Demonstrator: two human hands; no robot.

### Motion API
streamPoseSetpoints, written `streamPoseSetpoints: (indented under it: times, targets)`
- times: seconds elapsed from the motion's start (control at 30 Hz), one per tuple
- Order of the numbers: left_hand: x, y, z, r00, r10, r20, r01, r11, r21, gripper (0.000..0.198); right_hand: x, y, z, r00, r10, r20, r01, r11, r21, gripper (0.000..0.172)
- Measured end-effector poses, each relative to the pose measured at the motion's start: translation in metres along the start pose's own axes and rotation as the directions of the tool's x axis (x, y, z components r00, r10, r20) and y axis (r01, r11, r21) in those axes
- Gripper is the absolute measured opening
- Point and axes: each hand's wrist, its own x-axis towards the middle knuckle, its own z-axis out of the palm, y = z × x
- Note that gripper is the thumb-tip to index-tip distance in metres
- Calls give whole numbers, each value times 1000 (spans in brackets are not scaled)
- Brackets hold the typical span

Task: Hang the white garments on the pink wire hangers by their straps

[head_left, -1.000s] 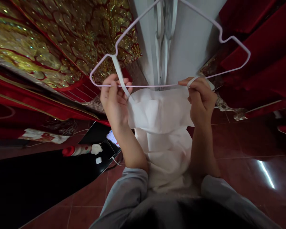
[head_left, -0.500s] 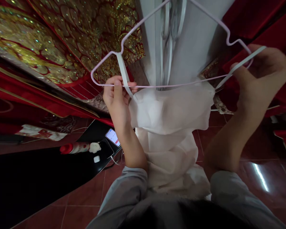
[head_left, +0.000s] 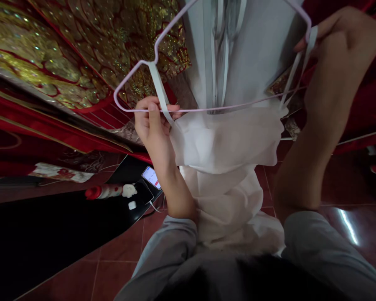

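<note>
Two thin straps carry a white garment (head_left: 225, 142) on a pale wire hanger (head_left: 188, 110), which we hold up in front of us, above the floor (head_left: 347, 184). Our left hand (head_left: 153, 125) is closed on the left end of the hanger's bottom bar. Its thumb and fingers (head_left: 148, 109) are pressed together around the wire, right where the left strap (head_left: 159, 85) crosses it. That strap is already looped over the notch in the hanger's left shoulder.

Our right hand (head_left: 341, 42) is raised high at the hanger's right shoulder, its fingers pinching the top of the right strap (head_left: 296, 67). The strap runs taut from the garment's upper corner to the wire. We cannot tell whether it sits in the notch there. The garment hangs from just under the bottom bar, bunched and folded, and falls between our forearms toward our grey sleeves (head_left: 316, 246).

To the left, lower down, a black desk (head_left: 50, 234) holds a phone (head_left: 152, 177) with a lit screen and a red-capped bottle (head_left: 105, 192) lying on its side. Red and gold embroidered cloth (head_left: 81, 50) fills the upper left.
</note>
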Motion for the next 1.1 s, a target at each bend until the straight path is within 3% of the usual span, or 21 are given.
streamPoseSetpoints:
  times: [0.07, 0.2, 0.33, 0.4, 0.47, 0.53, 0.57, 0.6, 0.63, 0.7, 0.77, 0.8, 0.9, 0.97, 1.1]
  targets:
    - [0, -2, 1, 1000, 8, -4, -8, 1000, 5, 15, 6, -1, 1, 1000, -30, 2, 30, 999, 23, 33]
    - [-2, -2, 1, 1000, -21, 5, 21, 1000, 21, 13, 15, 1, 8, 986, -112, -122, 113, 994, 3, 32]
    - [-2, 0, 0, 1000, -8, 7, 8, 1000, 4, 13, 25, 3, 9, 998, 54, -41, -59, 987, -147, 44]
    - [-2, 1, 0, 1000, -1, 7, 1, 1000, -3, 13, 26, 5, 5, 993, 89, -73, -100, 981, -168, 44]
    - [-3, 1, 1, 1000, -13, 4, 13, 1000, 20, 12, 16, 6, 3, 973, -23, -229, 1, 995, -97, 31]
    - [-4, 0, 3, 999, -35, -5, 36, 998, 51, 13, -6, 4, 6, 887, -182, -424, 198, 980, -8, 19]
    - [-4, 0, 4, 999, -42, -8, 43, 997, 62, 13, -20, 2, 10, 847, -235, -476, 280, 960, 23, 19]
    - [-4, 0, 5, 999, -41, -14, 42, 997, 65, 14, -36, -1, 15, 837, -256, -483, 319, 946, 51, 22]
    - [-4, 0, 6, 999, -30, -16, 31, 998, 60, 15, -52, -5, 21, 884, -239, -401, 298, 950, 89, 24]
    - [-4, -1, 6, 1000, 1, -2, -1, 999, 42, 17, -79, -11, 35, 969, -212, -126, 228, 965, 128, 17]
    - [-6, -1, 2, 999, 33, 8, -33, 998, 60, 17, -98, -15, 48, 975, -181, 128, 164, 978, 129, 23]
    - [-7, 0, -1, 999, 50, 1, -50, 994, 97, 16, -104, -16, 54, 968, -166, 188, 143, 982, 127, 28]
    - [-15, 5, -12, 997, 72, 10, -72, 962, 264, 18, -112, -14, 64, 972, -124, 198, 100, 986, 132, 33]
    - [-20, 13, -16, 996, 21, 81, -48, 940, 337, 19, -115, -10, 67, 976, -112, 187, 85, 985, 148, 36]
    - [-14, 41, -8, 972, -93, 217, 23, 952, 305, 21, -119, -4, 69, 975, -88, 202, 59, 988, 142, 39]
